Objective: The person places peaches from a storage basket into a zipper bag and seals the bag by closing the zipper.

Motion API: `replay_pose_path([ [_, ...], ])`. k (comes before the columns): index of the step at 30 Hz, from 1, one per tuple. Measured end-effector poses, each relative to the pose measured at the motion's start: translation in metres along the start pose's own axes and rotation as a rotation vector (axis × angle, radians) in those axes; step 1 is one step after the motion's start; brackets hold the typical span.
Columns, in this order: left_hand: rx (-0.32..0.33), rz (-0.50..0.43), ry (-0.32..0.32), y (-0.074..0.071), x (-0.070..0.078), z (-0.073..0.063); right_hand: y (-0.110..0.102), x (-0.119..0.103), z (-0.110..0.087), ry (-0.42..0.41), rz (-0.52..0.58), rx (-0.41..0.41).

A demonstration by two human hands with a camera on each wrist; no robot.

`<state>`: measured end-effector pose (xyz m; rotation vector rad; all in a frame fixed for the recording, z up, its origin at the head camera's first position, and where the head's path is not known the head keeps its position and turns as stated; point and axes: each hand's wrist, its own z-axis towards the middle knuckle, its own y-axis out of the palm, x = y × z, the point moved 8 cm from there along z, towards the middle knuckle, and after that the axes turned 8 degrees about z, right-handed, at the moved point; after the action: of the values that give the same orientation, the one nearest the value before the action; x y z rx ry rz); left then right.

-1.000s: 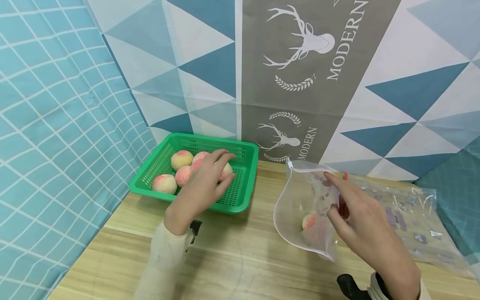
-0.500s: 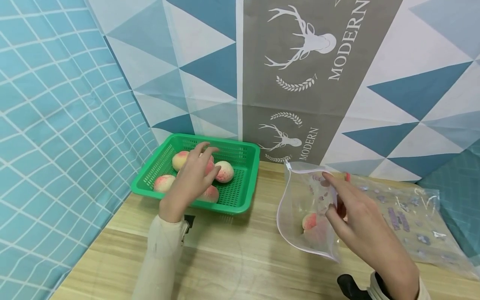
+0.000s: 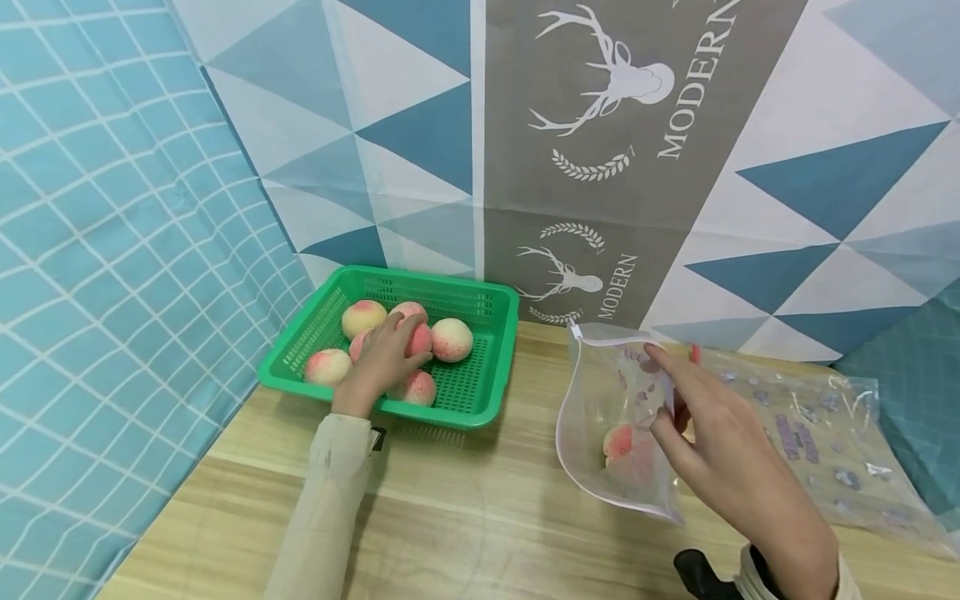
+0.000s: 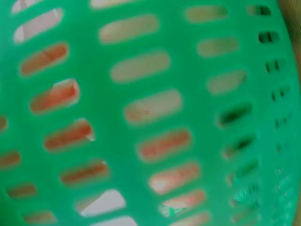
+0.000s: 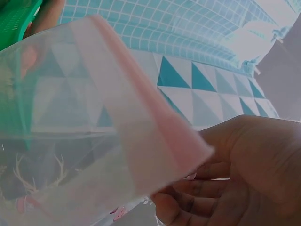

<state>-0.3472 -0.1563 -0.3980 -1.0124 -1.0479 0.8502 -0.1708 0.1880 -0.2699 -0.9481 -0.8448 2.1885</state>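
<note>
My left hand [image 3: 378, 358] is down in the green plastic basket [image 3: 501, 375], fingers and thumb on either side of a pink peach [image 3: 420, 340]. Several more peaches lie round it, one pale peach [image 3: 452, 340] just to the right. In the left wrist view the slotted basket wall [image 4: 188, 113] hides that hand. My right hand [image 3: 723, 433] pinches the edge of a clear zip bag [image 3: 592, 400], whose mouth gapes toward the left. Inside it a peach [image 3: 618, 442] shows through the plastic. The right wrist view shows the bag's pink zip edge [image 5: 141, 94] by the fingers.
A second clear bag with purple print [image 3: 840, 450] lies flat on the wooden table [image 3: 465, 533] at the right. Behind stands a patterned wall covering [image 3: 420, 125], with blue checked cloth [image 3: 112, 250] at the left. The basket stands close to the wall.
My left hand has moved left from above the pale peach and sunk into the basket onto the pink one. The right hand keeps its hold on the bag, nearly still.
</note>
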Motion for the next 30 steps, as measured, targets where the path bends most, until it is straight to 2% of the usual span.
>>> replay_pose_path([
  [3,-0.012,-0.008,0.002,0.004,-0.003,0.002,-0.002,0.000,0.000,-0.013,-0.011,0.019],
  [16,0.025,-0.004,0.007,0.000,-0.002,0.001,-0.002,0.001,0.000,-0.022,-0.018,0.027],
  [23,0.128,-0.046,0.069,-0.018,0.014,0.002,-0.002,0.002,0.002,-0.032,-0.011,0.033],
  [30,0.177,-0.081,0.102,-0.036,0.031,-0.005,0.002,0.003,0.002,-0.012,0.000,-0.002],
])
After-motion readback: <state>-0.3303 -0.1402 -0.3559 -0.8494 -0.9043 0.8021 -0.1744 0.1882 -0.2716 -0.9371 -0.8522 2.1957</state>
